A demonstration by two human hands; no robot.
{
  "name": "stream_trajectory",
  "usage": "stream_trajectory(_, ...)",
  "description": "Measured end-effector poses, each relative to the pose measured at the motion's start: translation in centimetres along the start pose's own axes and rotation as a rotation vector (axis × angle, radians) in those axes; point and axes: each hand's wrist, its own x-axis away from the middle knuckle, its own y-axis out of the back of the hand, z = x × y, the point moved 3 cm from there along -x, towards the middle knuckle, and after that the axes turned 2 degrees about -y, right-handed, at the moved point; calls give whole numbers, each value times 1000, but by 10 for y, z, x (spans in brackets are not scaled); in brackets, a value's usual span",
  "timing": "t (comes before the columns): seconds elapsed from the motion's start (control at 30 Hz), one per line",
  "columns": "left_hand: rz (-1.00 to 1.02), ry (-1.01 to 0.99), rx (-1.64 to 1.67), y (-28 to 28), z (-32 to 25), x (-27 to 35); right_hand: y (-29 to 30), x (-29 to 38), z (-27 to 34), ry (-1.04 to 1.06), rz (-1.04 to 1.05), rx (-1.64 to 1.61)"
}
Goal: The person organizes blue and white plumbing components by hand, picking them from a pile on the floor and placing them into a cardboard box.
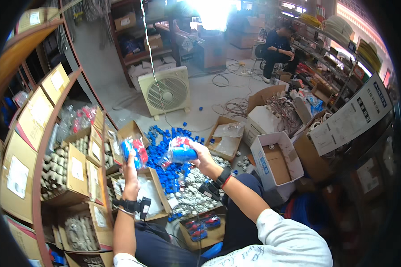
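My left hand (131,177) grips a clear plastic packet of blue and red parts (134,153), held upright beside the shelving. Higher and to the right, my right hand (204,157) is closed around a second clear packet of blue and red parts (182,152). Both packets are slightly blurred. Below them, a heap of loose blue plastic fittings (167,173) spreads over the floor. White fittings (198,187) lie in a pile on its near right side. Between my legs stands an open cardboard box (207,238) with several blue and red packets (197,230) in it.
Metal shelving (36,187) with boxes of fittings (55,167) runs along my left. Open cartons stand ahead (225,153) and to the right (295,163). A box fan (165,93) and loose cables (232,108) are farther off. A person (277,53) sits at the right-hand racks.
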Motion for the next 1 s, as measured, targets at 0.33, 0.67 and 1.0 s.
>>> stream_trajectory(0.33,205,-12,136,-33,19,-2,-28,-13,2,31,330,-173)
stream_trajectory(0.67,139,-98,67,-49,12,-2,-5,-38,-37,-265,266,-173)
stream_trajectory(1.0,160,76,110,-52,52,-8,-40,11,-48,-62,331,345)
